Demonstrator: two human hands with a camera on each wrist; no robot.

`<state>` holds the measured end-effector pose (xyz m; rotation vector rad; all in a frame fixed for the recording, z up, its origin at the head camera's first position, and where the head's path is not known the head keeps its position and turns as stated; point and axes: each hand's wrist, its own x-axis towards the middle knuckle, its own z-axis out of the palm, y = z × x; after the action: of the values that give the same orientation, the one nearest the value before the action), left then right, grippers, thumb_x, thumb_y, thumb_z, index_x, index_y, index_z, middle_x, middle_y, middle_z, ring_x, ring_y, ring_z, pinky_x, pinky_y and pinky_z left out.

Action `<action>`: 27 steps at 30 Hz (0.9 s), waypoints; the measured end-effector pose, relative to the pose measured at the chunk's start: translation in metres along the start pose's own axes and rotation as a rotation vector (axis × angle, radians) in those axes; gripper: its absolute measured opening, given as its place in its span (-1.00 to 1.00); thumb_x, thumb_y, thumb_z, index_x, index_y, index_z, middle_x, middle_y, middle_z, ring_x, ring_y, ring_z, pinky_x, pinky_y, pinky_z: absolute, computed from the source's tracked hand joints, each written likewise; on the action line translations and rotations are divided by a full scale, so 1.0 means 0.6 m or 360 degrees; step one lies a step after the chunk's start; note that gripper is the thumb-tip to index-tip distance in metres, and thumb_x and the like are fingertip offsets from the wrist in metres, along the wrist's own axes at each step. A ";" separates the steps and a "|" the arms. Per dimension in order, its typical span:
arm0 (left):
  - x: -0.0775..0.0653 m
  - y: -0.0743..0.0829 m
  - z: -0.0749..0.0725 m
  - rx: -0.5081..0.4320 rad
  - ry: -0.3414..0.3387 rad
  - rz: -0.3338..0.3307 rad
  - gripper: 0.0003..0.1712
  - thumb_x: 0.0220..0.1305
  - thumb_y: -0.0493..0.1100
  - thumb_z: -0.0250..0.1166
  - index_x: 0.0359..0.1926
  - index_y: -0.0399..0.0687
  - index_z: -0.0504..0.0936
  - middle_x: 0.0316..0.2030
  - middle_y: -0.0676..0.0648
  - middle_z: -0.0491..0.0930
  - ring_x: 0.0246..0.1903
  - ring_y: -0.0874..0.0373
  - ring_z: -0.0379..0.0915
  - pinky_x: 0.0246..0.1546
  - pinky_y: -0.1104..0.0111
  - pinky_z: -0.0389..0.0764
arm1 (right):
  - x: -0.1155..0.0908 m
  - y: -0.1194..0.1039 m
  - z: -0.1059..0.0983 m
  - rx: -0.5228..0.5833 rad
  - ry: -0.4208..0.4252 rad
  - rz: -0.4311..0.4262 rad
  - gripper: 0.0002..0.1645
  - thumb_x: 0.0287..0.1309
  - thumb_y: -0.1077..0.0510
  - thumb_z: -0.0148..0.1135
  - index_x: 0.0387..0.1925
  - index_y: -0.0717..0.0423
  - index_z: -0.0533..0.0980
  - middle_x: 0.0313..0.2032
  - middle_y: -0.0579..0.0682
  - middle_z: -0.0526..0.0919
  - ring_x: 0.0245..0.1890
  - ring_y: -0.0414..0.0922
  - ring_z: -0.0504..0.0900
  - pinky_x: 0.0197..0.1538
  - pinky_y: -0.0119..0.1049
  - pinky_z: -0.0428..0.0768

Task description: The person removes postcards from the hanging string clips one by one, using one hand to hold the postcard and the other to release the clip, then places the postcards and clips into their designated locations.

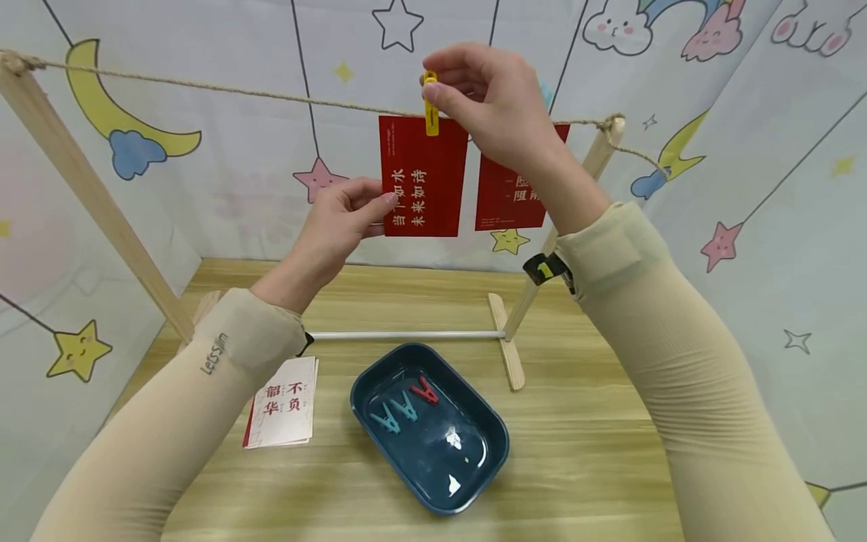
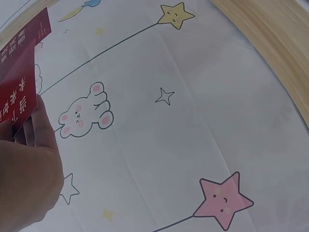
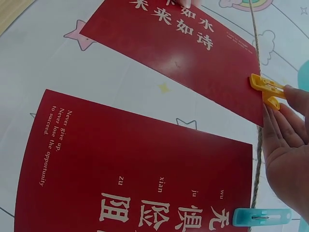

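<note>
A red card (image 1: 440, 181) with white characters hangs at the rope (image 1: 257, 93), its top edge along it. My left hand (image 1: 348, 214) holds the card's left edge between thumb and fingers. At the card's top, my right hand (image 1: 491, 98) pinches a yellow clothespin (image 1: 431, 105), whose jaws straddle the card edge and rope in the right wrist view. Just to the right hangs a second red card (image 1: 504, 192), partly behind my right forearm. A light-blue clothespin (image 3: 260, 217) fastens that one to the rope.
Below on the wooden table (image 1: 582, 452) is a dark blue tray (image 1: 467, 482) with two teal clothespins (image 1: 396, 414) and a red clothespin (image 1: 425, 390). A stack of cards (image 1: 287, 406) lies left of it. Wooden posts (image 1: 101, 188) carry the rope; a white bar (image 1: 406, 335) runs low between them.
</note>
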<state>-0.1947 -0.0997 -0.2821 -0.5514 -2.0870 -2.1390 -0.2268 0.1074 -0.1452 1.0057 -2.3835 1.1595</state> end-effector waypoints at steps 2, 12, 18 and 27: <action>0.000 0.002 -0.001 0.0006 -0.0003 0.0000 -0.76 0.29 -0.12 0.24 -0.03 -0.02 0.57 -0.10 -0.12 0.54 -0.09 -0.05 0.47 -0.11 0.18 0.53 | 0.000 -0.002 -0.001 0.0012 0.0002 -0.0002 -0.66 0.25 0.11 0.20 0.05 0.01 0.46 -0.15 -0.19 0.56 -0.17 -0.26 0.51 -0.06 -0.42 0.46; -0.007 0.003 -0.005 0.0024 -0.0002 -0.0011 -0.75 0.28 -0.13 0.24 -0.02 -0.01 0.57 -0.10 -0.12 0.54 -0.09 -0.05 0.47 -0.11 0.19 0.53 | -0.002 -0.003 0.001 -0.0068 -0.0047 -0.0015 -0.64 0.26 0.09 0.17 0.09 -0.03 0.46 -0.14 -0.21 0.56 -0.18 -0.28 0.51 -0.07 -0.42 0.48; -0.020 0.027 0.002 0.0029 -0.0015 -0.0029 -0.74 0.31 -0.20 0.20 0.01 -0.09 0.55 -0.10 -0.14 0.53 -0.08 -0.06 0.46 -0.08 0.15 0.51 | -0.003 -0.004 0.002 -0.0099 -0.0018 -0.0092 -0.67 0.26 0.10 0.17 0.06 -0.02 0.48 -0.16 -0.22 0.55 -0.19 -0.30 0.51 -0.06 -0.44 0.47; -0.010 0.006 -0.007 0.0045 0.0021 0.0001 -0.75 0.28 -0.13 0.25 -0.02 0.01 0.58 -0.10 -0.11 0.54 -0.09 -0.03 0.47 -0.13 0.21 0.54 | -0.002 -0.004 0.006 -0.0111 0.0084 -0.0323 -0.72 0.25 0.16 0.18 0.00 0.05 0.50 -0.22 -0.22 0.56 -0.20 -0.34 0.49 -0.04 -0.46 0.45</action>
<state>-0.1885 -0.1051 -0.2804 -0.5334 -2.1067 -2.1036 -0.2240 0.1043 -0.1469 1.1486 -2.2056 1.0101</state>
